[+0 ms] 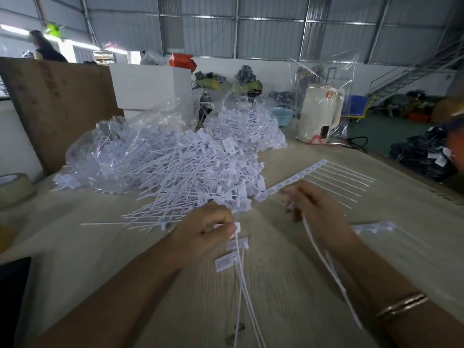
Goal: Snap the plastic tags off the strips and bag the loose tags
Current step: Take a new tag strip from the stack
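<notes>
- Left hand point(204, 233), low centre at 6 o'clock on the table point(288, 285): fingers curled, thumb and fingertips pinching a small bunch of loose tags point(232, 249) by their heads.
- Held tags white plastic: flat rectangular label heads, three visible stacked just below the fingers, thin tails trailing down toward the bottom edge.
- Right hand point(317, 213), at 3 o'clock from the left, well apart from it: fingers curled round one or two white tails point(324, 262) that droop past the wrist; blurred, so exact grip on the head end unclear.
- Two thin metal bangles point(401, 306) on the right wrist.
- Strip point(293, 180) just beyond the right fingertips, toward 12 o'clock: row of label heads joined edge to edge, tails fanned out like comb teeth toward 3 o'clock, lying flat on the table. Touching the fingers or just short: cannot tell.
- Second strip piece point(374, 227) flat on the table at 3 o'clock from the right hand, partly hidden by it.
- Heap of loose tags point(190, 172) at 11 o'clock from the left hand, tangled, spilling out of clear plastic bags point(105, 144).
- Roll of tape point(12, 188) at far 9 o'clock on the table edge.
- White kettle point(320, 114) in a clear bag at 1 o'clock, far end.
</notes>
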Motion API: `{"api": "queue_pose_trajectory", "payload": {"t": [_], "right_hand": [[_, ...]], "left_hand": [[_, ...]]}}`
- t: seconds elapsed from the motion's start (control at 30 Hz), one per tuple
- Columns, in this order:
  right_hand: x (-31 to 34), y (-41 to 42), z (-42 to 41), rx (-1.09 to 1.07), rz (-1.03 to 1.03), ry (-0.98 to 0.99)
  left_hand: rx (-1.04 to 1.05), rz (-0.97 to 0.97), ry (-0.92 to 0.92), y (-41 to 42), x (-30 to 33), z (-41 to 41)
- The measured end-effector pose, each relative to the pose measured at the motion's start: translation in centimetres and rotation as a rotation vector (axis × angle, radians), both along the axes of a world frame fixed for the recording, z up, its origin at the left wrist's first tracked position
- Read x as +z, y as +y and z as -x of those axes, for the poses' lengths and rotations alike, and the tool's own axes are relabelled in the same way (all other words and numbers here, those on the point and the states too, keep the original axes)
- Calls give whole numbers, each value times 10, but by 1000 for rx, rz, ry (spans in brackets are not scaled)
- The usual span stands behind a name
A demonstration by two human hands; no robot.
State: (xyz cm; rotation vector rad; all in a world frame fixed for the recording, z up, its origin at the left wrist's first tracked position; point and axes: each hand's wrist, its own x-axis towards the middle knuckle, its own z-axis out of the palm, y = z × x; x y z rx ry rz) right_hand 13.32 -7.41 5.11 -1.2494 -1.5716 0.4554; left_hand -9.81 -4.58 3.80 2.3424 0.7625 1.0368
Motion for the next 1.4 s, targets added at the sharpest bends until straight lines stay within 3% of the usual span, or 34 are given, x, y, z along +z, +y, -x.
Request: {"api": "queue_pose_trajectory", "payload": {"t": [0.03, 0.1, 0.2, 0.37, 0.47, 0.6, 0.67, 0.73, 0.8, 0.9, 0.97, 1.13, 1.27, 1.4], "right_hand": [[2, 0, -8, -55, -15, -3], [1, -5, -9, -97, 21, -199], [-10, -8, 17, -21, 78, -403], [-19, -10, 47, 112, -129, -625], [-16, -13, 49, 138, -115, -473], [-8, -19, 45, 201, -86, 31], [-3, -18, 38, 166, -103, 176], [3, -17, 31, 68, -109, 71], [3, -17, 24, -29, -70, -277], [-9, -14, 27, 51, -8, -683], [-14, -9, 33, 101, -46, -788], [-15, 0, 32, 101, -48, -794], [-11, -2, 30, 198, 21, -626], [-4, -6, 27, 268, 38, -487]], "left_hand": [[12, 0, -3, 1, 1, 4], [80, -101, 107, 5, 0, 9], [216, -268, 309, 8, -7, 4], [152, 6, 62, 3, -14, -14], [169, 80, 54, 3, -19, -22], [211, 184, 47, 11, -23, -15], [219, 270, 49, 16, -23, -11], [196, 321, 46, 19, -22, -6], [156, 306, 95, 19, -22, -3], [121, 291, 145, 17, -23, -2], [88, 285, 139, 15, -22, -3], [44, 148, 80, 11, -14, -2], [63, -51, 62, 9, -8, -5], [16, -120, 91, 7, -4, -5]]}}
